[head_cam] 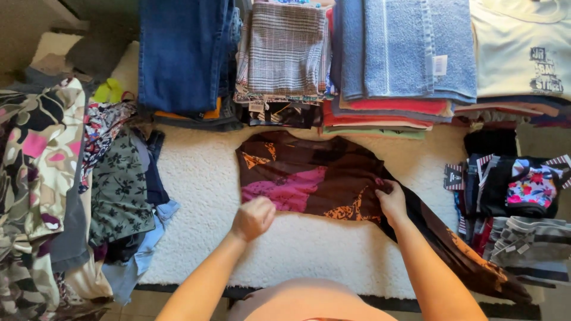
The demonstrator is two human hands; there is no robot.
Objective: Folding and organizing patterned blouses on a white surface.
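Brown garment (321,178) with pink and orange patches lies on the white fuzzy rug (196,178), part folded, one end trailing off toward the right. Right hand (392,201): fingers pinching a fold of the garment. Left hand (254,217): fingers curled into a fist at its near edge. Folded stacks behind: jeans (184,56), blue towels (410,47).

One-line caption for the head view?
Both hands, left hand and right hand, grip a brown patterned garment on a white rug.

Both forearms are bare, no sleeves, and the hands (253,217) wear no rings or gloves.
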